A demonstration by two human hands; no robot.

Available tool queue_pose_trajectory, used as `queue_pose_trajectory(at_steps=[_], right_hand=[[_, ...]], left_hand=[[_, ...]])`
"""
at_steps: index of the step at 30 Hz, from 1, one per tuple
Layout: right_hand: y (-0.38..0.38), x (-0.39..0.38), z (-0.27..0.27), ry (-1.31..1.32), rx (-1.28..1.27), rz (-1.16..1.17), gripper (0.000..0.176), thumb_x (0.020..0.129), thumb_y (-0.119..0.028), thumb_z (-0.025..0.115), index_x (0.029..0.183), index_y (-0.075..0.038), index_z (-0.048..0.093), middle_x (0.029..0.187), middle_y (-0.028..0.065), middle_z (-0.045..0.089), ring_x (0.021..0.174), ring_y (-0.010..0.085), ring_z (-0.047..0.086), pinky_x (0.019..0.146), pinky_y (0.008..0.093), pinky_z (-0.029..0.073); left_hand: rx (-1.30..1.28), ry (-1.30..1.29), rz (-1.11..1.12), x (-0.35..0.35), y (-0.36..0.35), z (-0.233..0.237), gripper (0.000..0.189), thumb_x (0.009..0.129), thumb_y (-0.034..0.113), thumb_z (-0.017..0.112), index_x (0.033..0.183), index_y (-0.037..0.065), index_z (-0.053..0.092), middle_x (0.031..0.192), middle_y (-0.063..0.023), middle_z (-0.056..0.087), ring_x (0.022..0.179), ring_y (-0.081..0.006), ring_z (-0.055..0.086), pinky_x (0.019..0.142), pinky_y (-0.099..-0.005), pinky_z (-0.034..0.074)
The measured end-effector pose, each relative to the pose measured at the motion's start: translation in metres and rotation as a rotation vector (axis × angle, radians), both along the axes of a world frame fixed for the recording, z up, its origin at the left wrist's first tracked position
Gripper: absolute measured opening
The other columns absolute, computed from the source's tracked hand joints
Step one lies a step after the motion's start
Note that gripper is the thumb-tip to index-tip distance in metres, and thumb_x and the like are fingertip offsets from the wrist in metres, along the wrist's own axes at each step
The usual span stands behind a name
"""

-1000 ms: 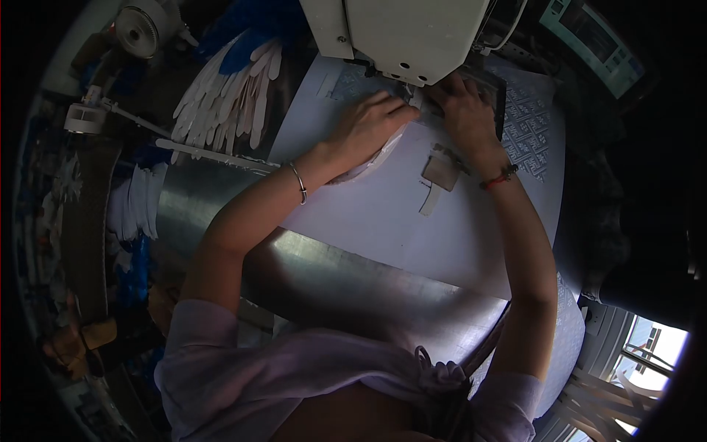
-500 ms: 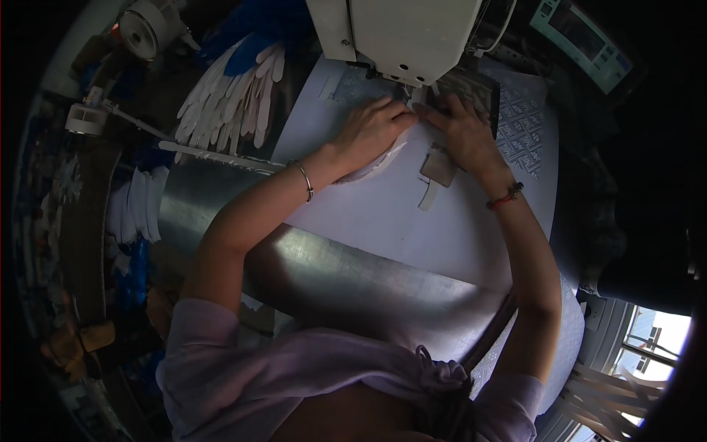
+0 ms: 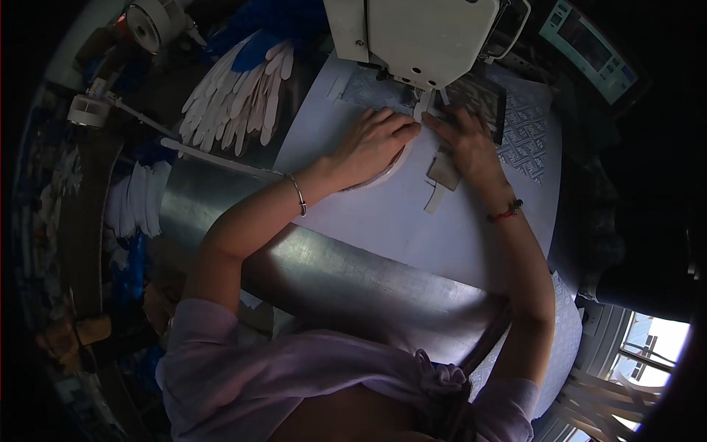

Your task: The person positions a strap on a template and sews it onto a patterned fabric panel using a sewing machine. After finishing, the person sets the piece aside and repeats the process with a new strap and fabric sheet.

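My left hand (image 3: 372,144) lies flat on a curved white strip (image 3: 383,168) on the white sheet (image 3: 383,221), fingertips just below the needle of the white sewing machine (image 3: 420,37). My right hand (image 3: 468,144) presses down beside it, fingers reaching under the machine head toward the same strip. A small tan patch (image 3: 444,173) with a white tab lies under the heel of my right hand. A silver bangle is on my left wrist and a red cord on my right wrist.
A fan of white strips (image 3: 236,99) lies on the metal table (image 3: 353,287) at the left. More white pieces (image 3: 136,202) are stacked further left. A patterned mat (image 3: 526,129) lies right of the machine. A thread spool (image 3: 155,22) stands top left, a control panel (image 3: 589,51) top right.
Both hands have slid a little toward me from under the machine head, with the white strip under the left palm. The left hand is flatter and covers more of the strip.
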State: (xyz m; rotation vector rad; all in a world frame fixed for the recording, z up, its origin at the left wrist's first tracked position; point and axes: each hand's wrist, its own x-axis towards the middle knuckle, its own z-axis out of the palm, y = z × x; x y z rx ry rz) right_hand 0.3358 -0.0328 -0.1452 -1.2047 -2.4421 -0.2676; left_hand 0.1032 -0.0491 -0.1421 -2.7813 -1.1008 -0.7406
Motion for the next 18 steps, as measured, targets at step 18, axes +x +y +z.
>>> queue_pose_trajectory(at_steps=[18], right_hand=[[-0.0017, -0.0019, 0.0048, 0.034, -0.033, 0.003, 0.057, 0.081, 0.004, 0.056, 0.129, -0.027, 0.063, 0.127, 0.0105, 0.054, 0.116, 0.0346, 0.055, 0.100, 0.0425, 0.049]], left_hand=[[0.034, -0.062, -0.041, -0.0006, 0.0076, -0.0015, 0.029, 0.084, 0.007, 0.057, 0.112, 0.004, 0.067, 0.113, -0.0075, 0.066, 0.107, -0.0245, 0.058, 0.095, -0.0402, 0.045]])
